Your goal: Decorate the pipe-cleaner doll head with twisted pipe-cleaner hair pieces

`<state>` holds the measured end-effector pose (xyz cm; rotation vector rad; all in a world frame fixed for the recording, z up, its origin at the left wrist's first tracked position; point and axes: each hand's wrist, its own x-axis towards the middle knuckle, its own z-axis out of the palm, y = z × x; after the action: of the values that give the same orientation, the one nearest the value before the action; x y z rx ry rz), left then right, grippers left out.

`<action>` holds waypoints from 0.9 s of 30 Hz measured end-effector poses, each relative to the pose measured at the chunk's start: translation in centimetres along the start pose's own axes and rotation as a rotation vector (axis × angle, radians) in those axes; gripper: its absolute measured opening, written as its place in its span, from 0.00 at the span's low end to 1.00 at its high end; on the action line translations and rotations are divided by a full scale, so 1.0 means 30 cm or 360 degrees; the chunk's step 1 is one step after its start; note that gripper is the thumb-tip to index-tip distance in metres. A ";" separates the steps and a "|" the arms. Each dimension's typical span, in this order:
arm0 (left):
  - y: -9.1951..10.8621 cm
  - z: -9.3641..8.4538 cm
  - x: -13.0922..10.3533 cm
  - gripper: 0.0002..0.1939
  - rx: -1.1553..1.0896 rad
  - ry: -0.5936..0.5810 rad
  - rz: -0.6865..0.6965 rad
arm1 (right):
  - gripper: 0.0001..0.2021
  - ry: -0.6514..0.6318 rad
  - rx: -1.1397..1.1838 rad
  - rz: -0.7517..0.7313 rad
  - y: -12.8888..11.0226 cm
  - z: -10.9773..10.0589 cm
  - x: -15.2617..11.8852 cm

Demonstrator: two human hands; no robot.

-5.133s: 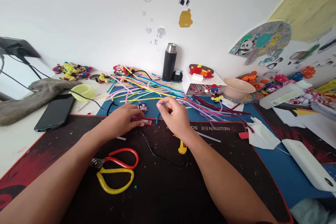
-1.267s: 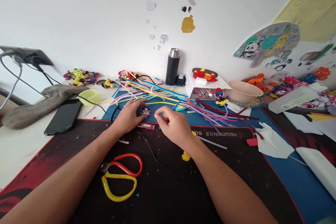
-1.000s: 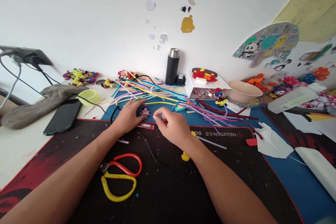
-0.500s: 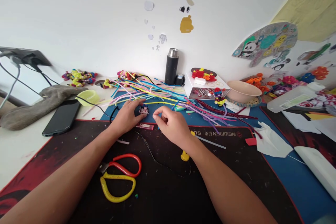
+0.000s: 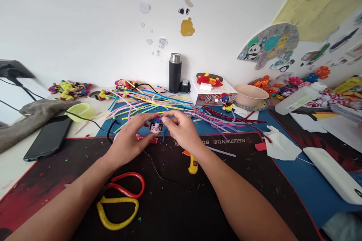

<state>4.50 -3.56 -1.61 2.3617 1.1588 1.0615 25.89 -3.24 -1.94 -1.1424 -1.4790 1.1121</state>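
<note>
My left hand is closed around a small doll head, with thumb below and fingers above. The head is pinkish white with dark eyes, a pink mouth and blue on top. Close against its upper right side, my right hand pinches a thin blue pipe cleaner, whose end hangs below the fingers. The fingertips partly hide where the blue strand meets the head. Scissors with one red and one yellow handle lie near my left forearm. A yellow-handled tool rests beside my right wrist.
A pile of coloured pipe cleaners spreads behind my hands. Farther back stand a black thermos, a white box and a beige bowl. At left lie a phone and a yellow-green basket.
My right hand has come over to the doll head and now pinches the blue strand there. My left hand has lifted and turned the head slightly. The view has swung right.
</note>
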 end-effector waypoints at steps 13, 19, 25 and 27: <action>-0.010 0.018 -0.019 0.27 -0.0211 -0.0022 -0.0061 | 0.11 -0.0078 0.0336 0.0204 -0.023 -0.007 0.007; -0.016 0.021 -0.025 0.29 -0.0320 0.0003 -0.0139 | 0.15 -0.0047 0.0462 0.0238 -0.032 -0.013 0.007; -0.017 0.017 -0.034 0.27 -0.0367 -0.0038 -0.0161 | 0.16 -0.0055 0.0491 0.0272 -0.032 -0.017 0.010; -0.015 0.016 -0.034 0.28 -0.0394 -0.0044 -0.0185 | 0.16 -0.0073 0.0479 0.0286 -0.029 -0.016 0.011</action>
<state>4.20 -4.04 -2.67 2.0878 1.0728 1.0625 26.20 -3.00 -0.97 -1.0566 -1.2093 1.4387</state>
